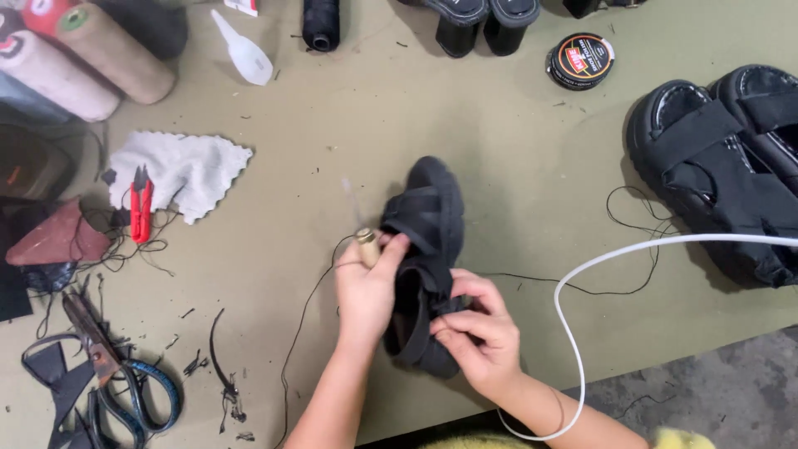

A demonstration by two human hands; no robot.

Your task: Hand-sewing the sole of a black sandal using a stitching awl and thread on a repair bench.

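Note:
A black strapped sandal (432,220) lies on the olive table (499,150), toe pointing away from me. My left hand (366,287) rests against its left side, closed around a wooden-handled awl (366,243) whose thin blade blurs upward. My right hand (478,333) pinches the sandal's rear strap near the heel. A black thread (303,320) trails from the awl down toward the table's near edge.
A pair of black sandals (723,158) sits at right beside loose black thread (640,241). A white cable (573,333) curves in front. A grey cloth (187,170), red snips (140,204), scissors (125,374), thread cones (91,50), a black spool (321,23) and a round tin (580,60) surround.

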